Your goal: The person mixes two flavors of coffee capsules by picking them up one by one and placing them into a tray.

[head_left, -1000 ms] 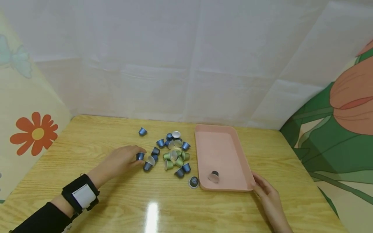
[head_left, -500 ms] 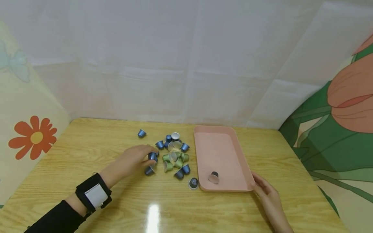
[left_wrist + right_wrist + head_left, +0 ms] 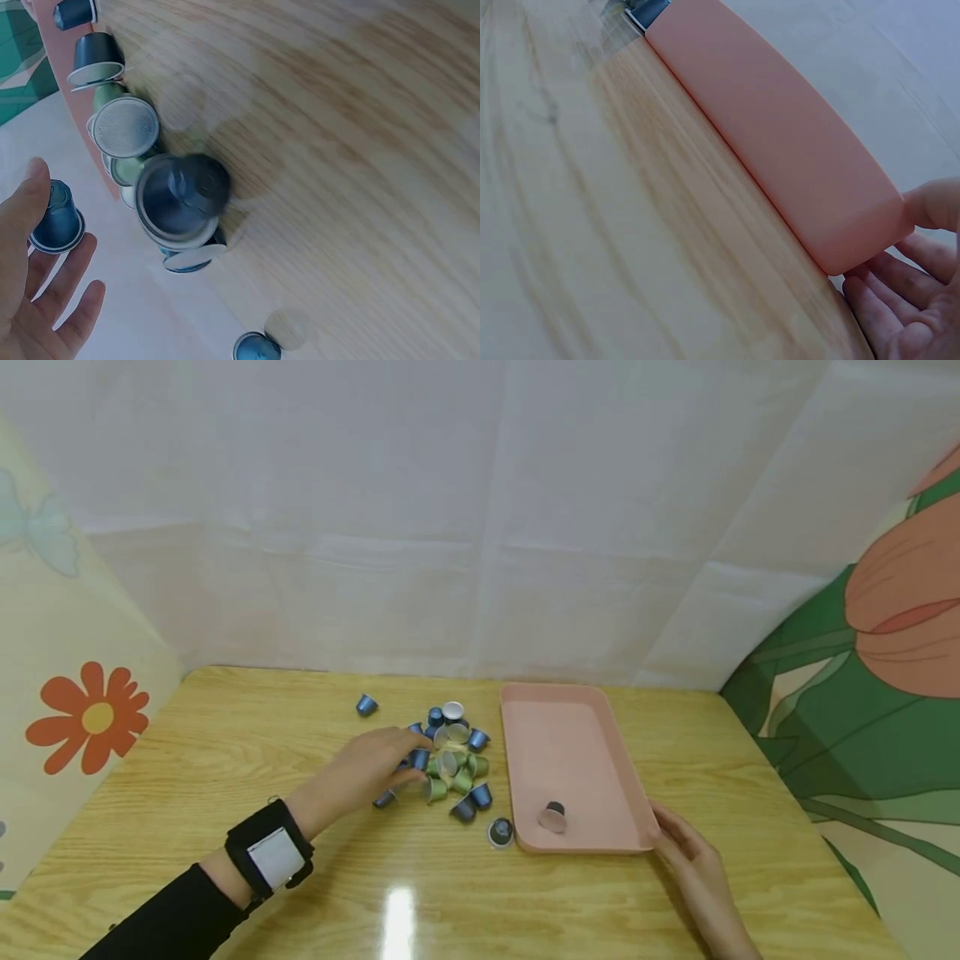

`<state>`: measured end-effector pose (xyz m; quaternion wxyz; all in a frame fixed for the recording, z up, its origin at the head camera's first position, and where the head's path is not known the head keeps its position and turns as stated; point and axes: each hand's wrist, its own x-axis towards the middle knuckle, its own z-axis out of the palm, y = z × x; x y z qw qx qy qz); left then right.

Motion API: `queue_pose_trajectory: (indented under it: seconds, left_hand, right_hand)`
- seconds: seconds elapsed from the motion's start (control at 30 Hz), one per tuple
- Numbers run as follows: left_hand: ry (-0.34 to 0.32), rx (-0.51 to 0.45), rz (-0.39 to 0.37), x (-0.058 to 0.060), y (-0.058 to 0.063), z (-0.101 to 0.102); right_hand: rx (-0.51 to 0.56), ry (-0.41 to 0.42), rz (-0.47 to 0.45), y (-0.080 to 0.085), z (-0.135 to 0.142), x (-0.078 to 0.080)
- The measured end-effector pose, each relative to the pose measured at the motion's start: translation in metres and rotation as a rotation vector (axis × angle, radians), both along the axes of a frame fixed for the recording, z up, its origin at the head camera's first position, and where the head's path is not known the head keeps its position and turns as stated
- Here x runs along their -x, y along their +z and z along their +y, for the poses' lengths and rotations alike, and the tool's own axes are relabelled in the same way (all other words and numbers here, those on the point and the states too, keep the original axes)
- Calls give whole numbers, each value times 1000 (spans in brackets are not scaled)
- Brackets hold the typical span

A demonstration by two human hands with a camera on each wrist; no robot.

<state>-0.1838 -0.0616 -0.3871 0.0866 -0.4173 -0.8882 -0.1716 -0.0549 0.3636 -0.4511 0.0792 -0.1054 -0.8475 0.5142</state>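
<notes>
My left hand (image 3: 363,772) pinches a blue coffee capsule (image 3: 57,219) between thumb and forefinger, its rim downward in the left wrist view. That hand is over the left side of the capsule pile, partly covering several blue ones. Green capsules (image 3: 461,778) lie just right of its fingertips, mixed with blue capsules (image 3: 477,740). My right hand (image 3: 701,872) grips the near right corner of a shallow pink tray (image 3: 570,735), thumb at the rim and fingers under the corner in the right wrist view. One dark capsule (image 3: 553,817) lies tipped inside the tray near its front.
A lone blue capsule (image 3: 367,705) lies behind the left hand. A dark capsule (image 3: 500,832) rests beside the tray's near left corner. White cloth (image 3: 480,527) hangs along the back of the wooden table (image 3: 360,910), with printed flower panels at both sides.
My left hand has moved right with the blue capsule, from the table's left part to over the pile. The right hand and tray stay put.
</notes>
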Motion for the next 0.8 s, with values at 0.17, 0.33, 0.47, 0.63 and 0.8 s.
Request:
queue_pose_trajectory:
  seconds: [0.17,0.33,0.47,0.63,0.8]
  left_hand:
    - [-47,-32,9,0,3,13]
    - [-99,-50,7,-2,2,29]
    - [-138,-39,35,-4,-2,46]
    - [-158,12,54,-7,-3,68]
    - [-182,25,77,-12,-2,86]
  right_hand:
    - [-4,1,0,0,-1,0]
    - [5,-5,-1,0,-1,0]
    - [5,-10,-14,0,0,-1]
    - [2,-13,-3,0,0,-1]
    - [13,-3,25,1,-2,0]
